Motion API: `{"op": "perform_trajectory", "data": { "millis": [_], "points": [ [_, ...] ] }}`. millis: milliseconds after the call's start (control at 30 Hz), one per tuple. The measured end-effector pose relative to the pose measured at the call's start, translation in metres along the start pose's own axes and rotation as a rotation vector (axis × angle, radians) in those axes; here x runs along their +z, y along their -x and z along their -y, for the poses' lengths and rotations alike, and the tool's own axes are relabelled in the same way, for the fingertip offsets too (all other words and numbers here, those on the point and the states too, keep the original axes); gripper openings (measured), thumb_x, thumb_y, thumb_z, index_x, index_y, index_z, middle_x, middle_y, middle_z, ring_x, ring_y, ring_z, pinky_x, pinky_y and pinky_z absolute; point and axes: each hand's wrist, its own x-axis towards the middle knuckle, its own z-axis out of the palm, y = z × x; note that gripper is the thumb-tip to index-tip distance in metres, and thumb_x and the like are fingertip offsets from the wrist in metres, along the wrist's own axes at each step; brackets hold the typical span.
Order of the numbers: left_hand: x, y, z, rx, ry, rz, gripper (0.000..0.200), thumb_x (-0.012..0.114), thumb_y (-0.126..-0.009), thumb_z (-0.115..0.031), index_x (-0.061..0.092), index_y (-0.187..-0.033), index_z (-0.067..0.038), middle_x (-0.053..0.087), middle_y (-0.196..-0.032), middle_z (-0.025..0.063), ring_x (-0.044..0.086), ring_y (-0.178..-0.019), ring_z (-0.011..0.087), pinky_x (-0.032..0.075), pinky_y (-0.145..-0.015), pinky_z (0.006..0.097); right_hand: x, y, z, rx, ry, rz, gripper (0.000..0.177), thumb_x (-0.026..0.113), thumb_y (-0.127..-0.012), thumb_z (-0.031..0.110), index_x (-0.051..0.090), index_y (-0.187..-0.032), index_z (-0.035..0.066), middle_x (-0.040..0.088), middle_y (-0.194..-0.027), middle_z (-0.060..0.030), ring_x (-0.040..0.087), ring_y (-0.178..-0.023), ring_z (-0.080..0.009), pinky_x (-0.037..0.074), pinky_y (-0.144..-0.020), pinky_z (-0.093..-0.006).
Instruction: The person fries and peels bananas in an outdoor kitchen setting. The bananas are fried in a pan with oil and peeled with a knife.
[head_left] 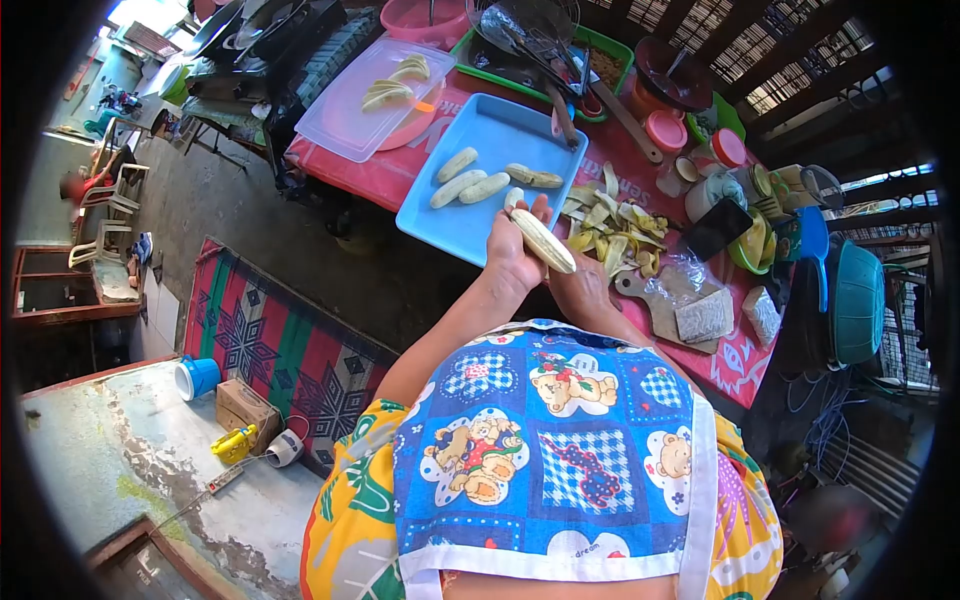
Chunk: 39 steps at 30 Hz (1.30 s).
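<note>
A peeled banana lies across the fingers of my left hand, over the near edge of the blue tray. My right hand is close beside it, near the banana's lower end. The right fingers are mostly hidden, so what they hold cannot be made out. In the blue tray lie several more peeled bananas. A heap of banana peels sits on the red tablecloth just right of the tray.
Right of my hands is a cutting board with plastic-wrapped packs. Banana slices lie on a translucent lid at the far left. Behind the tray are a green tray and utensils; a phone and jars stand right.
</note>
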Motion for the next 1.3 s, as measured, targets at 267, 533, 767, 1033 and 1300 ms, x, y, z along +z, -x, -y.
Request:
{"op": "perform_trajectory", "data": {
  "millis": [267, 533, 767, 1033, 1300],
  "points": [
    [-0.004, 0.012, -0.009, -0.224, -0.169, 0.464, 0.043, 0.04, -0.089, -0.044, 0.041, -0.114, -0.009, 0.05, -0.107, 0.0109, 0.052, -0.093, 0.0237, 0.043, -0.082, 0.0422, -0.049, -0.02, 0.0, -0.154, 0.482, -0.13, 0.043, 0.051, -0.076, 0.015, 0.046, -0.118, 0.015, 0.05, -0.074, -0.0032, 0.056, -0.067, -0.0162, 0.043, -0.057, -0.0297],
    [-0.011, 0.02, -0.009, -0.289, -0.403, 0.389, 0.03, 0.05, -0.089, -0.031, 0.044, -0.103, -0.005, 0.049, -0.082, 0.0057, 0.05, -0.073, 0.0141, 0.046, -0.06, 0.0258, -0.078, -0.028, -0.033, -0.346, 0.579, -0.125, 0.058, 0.049, -0.075, 0.012, 0.038, -0.131, 0.02, 0.05, -0.082, -0.0048, 0.052, -0.075, -0.0171, 0.04, -0.065, -0.0294],
    [-0.012, 0.032, -0.026, -0.265, -0.553, 0.388, 0.03, 0.051, -0.089, -0.029, 0.047, -0.109, -0.008, 0.048, -0.083, 0.0011, 0.049, -0.072, 0.0109, 0.045, -0.057, 0.0229, -0.116, -0.018, -0.053, -0.303, 0.518, -0.07, 0.052, 0.048, -0.075, 0.005, 0.046, -0.124, 0.023, 0.052, -0.081, -0.0044, 0.053, -0.075, -0.0184, 0.04, -0.067, -0.0313],
    [0.017, 0.043, -0.031, 0.028, -1.458, 0.553, 0.043, 0.058, -0.085, -0.024, 0.045, -0.124, -0.013, 0.051, -0.09, -0.0022, 0.046, -0.071, 0.0044, 0.044, -0.062, 0.0189, -0.113, -0.033, -0.029, 0.356, -0.827, 0.36, 0.037, 0.057, -0.086, 0.029, 0.054, -0.11, 0.001, 0.051, -0.069, 0.0006, 0.046, -0.059, -0.0074, 0.039, -0.052, -0.0253],
    [0.023, 0.039, -0.048, 0.253, -0.923, 0.458, 0.038, 0.063, -0.08, -0.012, 0.049, -0.115, -0.004, 0.055, -0.1, 0.0031, 0.055, -0.091, 0.0114, 0.047, -0.078, 0.023, -0.085, -0.031, -0.007, 0.383, -1.366, 0.115, 0.027, 0.064, -0.081, 0.02, 0.055, -0.099, 0.001, 0.059, -0.074, -0.0025, 0.041, -0.05, -0.004, 0.035, -0.046, -0.0184]
  ]
}}
